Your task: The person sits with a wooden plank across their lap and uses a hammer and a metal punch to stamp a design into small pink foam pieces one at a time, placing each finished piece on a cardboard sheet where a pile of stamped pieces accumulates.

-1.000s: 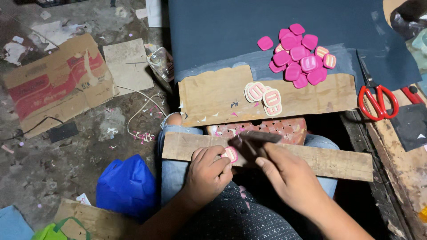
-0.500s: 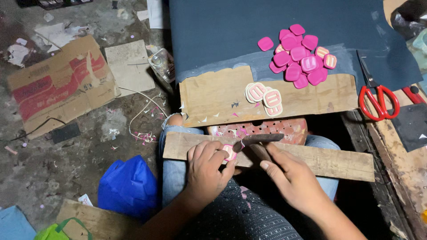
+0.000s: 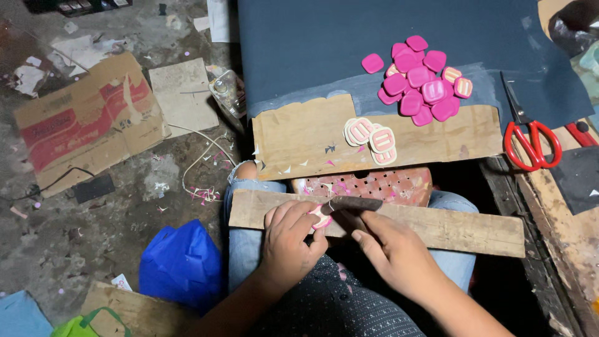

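bare plank (image 3: 462,229) right of hands, scissors (image 3: 529,138) beyond

I see both forearms come up from the bottom of the frame and meet just below its centre. My left hand (image 3: 288,240) lies palm down, knuckles up, fingers curled in and pinched tight at the tips. My right hand (image 3: 393,253) sits just right of it, angled toward the upper left, thumb and fingers closed in a pinch grip, wrist fairly straight. The two hands' fingertips nearly touch. My knees show under them, spread left and right.
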